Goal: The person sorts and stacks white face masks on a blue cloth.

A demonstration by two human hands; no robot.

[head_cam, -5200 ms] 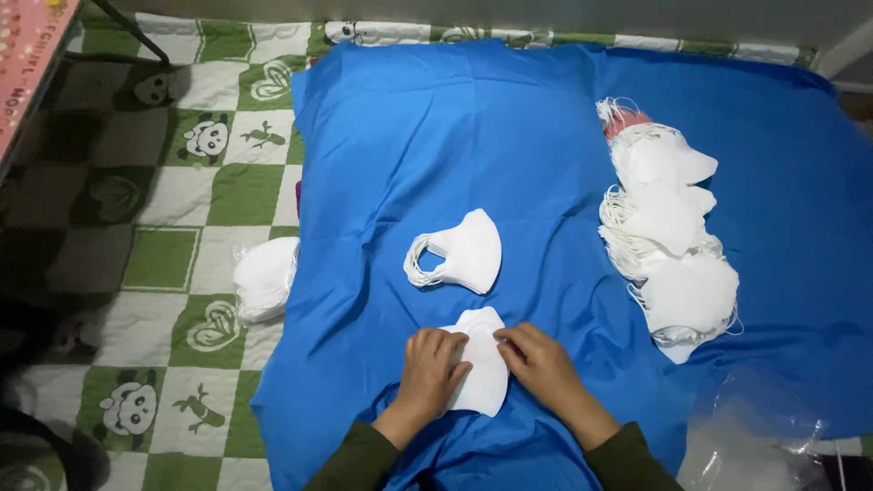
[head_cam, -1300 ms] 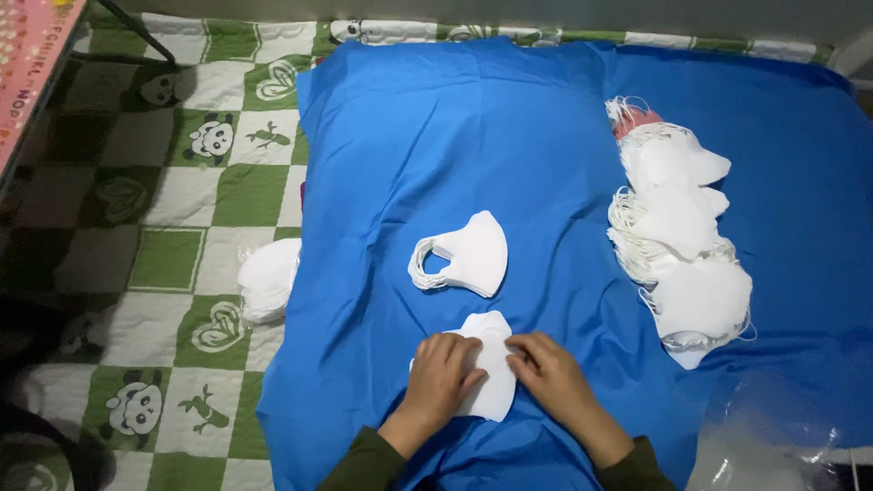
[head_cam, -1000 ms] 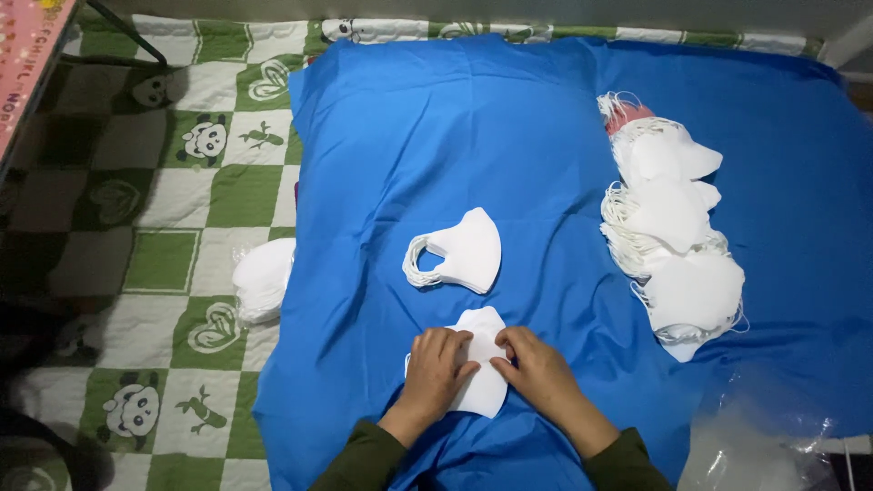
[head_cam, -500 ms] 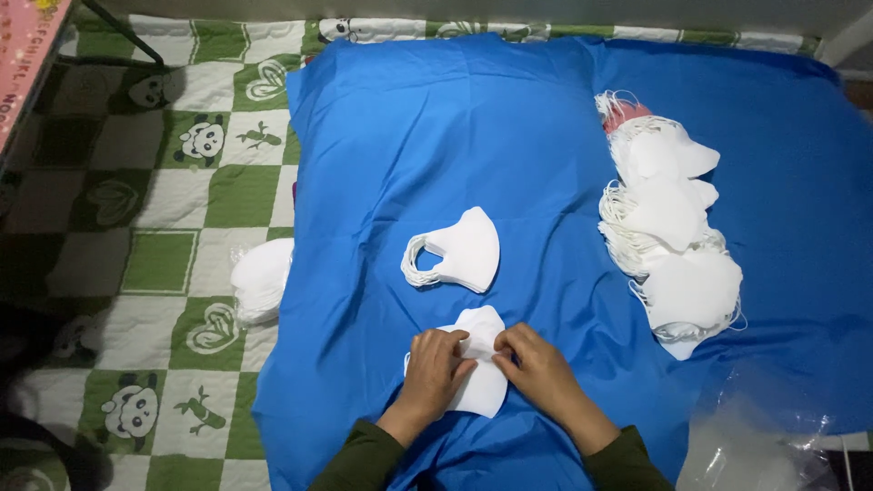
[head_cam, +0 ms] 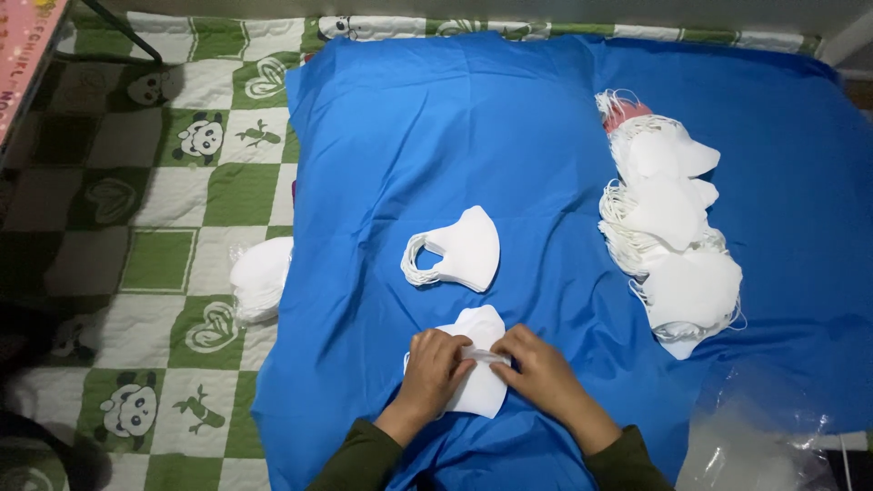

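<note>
A folded white face mask (head_cam: 477,386) lies flat on the blue cloth (head_cam: 546,136) near its front edge. My left hand (head_cam: 435,366) presses on the mask's left side, fingers curled over it. My right hand (head_cam: 536,368) pinches the mask's right side, and the fingertips of both hands meet near its middle. A small stack of folded white masks (head_cam: 459,253) with ear loops sits just beyond my hands. A long pile of loose white masks (head_cam: 673,241) runs along the right part of the cloth.
A green and white checked quilt (head_cam: 173,209) with panda prints lies under the cloth. A white bag of masks (head_cam: 259,277) rests at the cloth's left edge. Crumpled clear plastic (head_cam: 755,445) sits at the lower right. A pink board (head_cam: 23,55) shows at the upper left.
Both hands stay on the same mask. Their fingers have drawn closer together over its upper middle. The stack and the pile have not moved.
</note>
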